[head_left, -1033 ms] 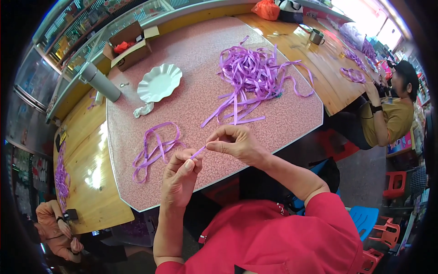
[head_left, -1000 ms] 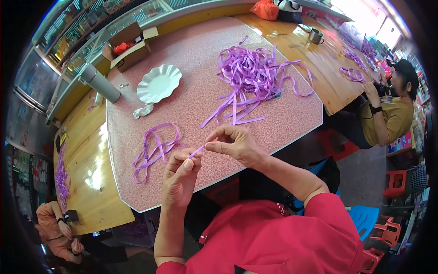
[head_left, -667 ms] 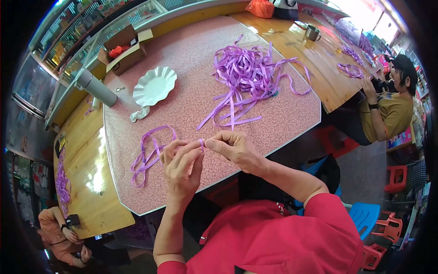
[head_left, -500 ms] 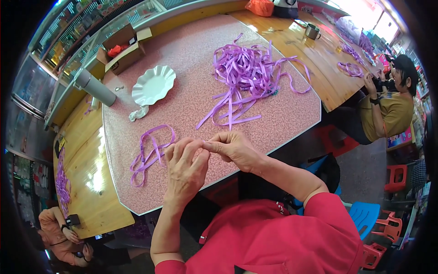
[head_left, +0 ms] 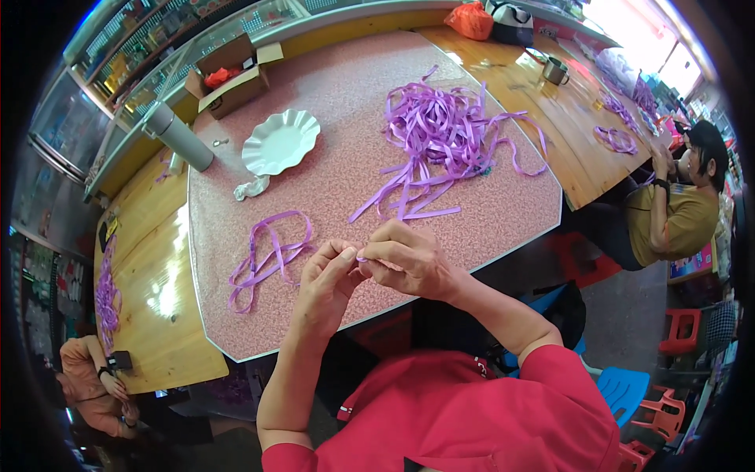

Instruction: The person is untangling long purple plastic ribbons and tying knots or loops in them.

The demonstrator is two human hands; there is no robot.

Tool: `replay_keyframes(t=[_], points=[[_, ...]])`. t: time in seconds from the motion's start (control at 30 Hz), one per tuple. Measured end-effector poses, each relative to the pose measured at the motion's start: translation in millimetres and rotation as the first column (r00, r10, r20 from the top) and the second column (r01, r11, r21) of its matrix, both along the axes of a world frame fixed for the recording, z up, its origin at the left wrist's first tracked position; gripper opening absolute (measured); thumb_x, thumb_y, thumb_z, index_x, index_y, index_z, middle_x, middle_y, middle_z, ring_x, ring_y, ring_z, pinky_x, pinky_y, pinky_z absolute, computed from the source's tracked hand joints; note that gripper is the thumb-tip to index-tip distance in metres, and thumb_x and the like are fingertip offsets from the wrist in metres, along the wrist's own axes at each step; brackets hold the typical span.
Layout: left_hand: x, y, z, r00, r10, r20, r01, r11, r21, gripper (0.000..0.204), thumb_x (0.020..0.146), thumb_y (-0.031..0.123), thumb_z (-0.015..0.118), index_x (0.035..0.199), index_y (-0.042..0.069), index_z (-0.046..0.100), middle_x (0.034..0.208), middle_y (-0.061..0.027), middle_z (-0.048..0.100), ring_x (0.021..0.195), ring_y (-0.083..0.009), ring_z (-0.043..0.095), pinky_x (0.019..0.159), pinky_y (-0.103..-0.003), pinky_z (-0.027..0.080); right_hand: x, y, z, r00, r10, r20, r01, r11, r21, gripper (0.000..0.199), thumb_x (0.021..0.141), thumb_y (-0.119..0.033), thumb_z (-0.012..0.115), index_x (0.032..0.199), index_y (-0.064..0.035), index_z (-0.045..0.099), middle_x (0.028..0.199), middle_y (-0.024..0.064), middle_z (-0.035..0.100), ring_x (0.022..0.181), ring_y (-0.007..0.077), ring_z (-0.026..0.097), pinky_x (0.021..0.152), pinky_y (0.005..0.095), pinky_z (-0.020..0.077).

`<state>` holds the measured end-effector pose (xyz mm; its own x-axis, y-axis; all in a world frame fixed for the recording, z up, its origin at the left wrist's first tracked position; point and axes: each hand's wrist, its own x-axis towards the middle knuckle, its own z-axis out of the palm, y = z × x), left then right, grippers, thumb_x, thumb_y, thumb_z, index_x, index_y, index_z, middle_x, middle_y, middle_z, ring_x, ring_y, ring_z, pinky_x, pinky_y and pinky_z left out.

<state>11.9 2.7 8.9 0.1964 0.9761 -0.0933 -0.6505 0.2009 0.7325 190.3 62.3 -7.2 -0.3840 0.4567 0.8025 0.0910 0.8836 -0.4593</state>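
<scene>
Between the two hands a short purple ribbon piece is pinched, left hand and right hand touching, above the table's near edge.

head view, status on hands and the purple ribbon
Left hand and right hand pinch a short purple ribbon piece together. Ribbon pile beyond, untouched. Nothing between.

— The ribbon strips look like thin, glossy purple plastic. And the bench?

— Pink speckled laminate, smooth with a dull sheen (the side tables are varnished wood, very shiny). The scalloped plate seems white glossy plastic; the box, matt brown cardboard.
</scene>
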Motion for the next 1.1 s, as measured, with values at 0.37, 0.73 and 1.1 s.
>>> replay_keyframes(t=[0.37,0.73,1.1], points=[[13,-8,-14,0.959,0.232,-0.161,-0.201,0.961,0.187,0.019,0.098,0.005,0.062,0.116,0.0,0.064,0.112,-0.0078,0.068,0.105,-0.0156,0.064,0.099,-0.035,0.05,11,7,5,0.98,-0.109,0.164,0.085,0.986,0.145,0.027,0.081,-0.011,0.077,0.107,-0.0125,0.069,0.093,0.0021,0.06,0.068,0.0185,0.064,0.051,0.0334,0.0491],[21,-7,-29,0.817,0.464,-0.342,-0.357,0.873,0.332,0.012,0.098,0.005,0.063,0.11,0.001,0.065,0.103,-0.0033,0.064,0.096,-0.0098,0.059,0.09,-0.026,0.046,4,-3,9,0.982,-0.068,0.175,0.065,0.998,0.022,0.021,0.082,-0.006,0.075,0.102,-0.0055,0.071,0.091,0.0065,0.065,0.071,0.0228,0.067,0.055,0.0343,0.0525],[24,-2,-23,0.761,0.418,-0.495,-0.22,0.885,0.41,0.006,0.103,0.007,0.056,0.105,0.002,0.057,0.101,-0.0022,0.053,0.094,-0.0088,0.051,0.084,-0.024,0.043,0,-9,18,0.997,-0.069,0.017,0.071,0.951,-0.3,0.01,0.085,-0.003,0.075,0.094,-0.0015,0.069,0.087,0.0069,0.063,0.068,0.0135,0.06,0.056,0.0274,0.0469]])
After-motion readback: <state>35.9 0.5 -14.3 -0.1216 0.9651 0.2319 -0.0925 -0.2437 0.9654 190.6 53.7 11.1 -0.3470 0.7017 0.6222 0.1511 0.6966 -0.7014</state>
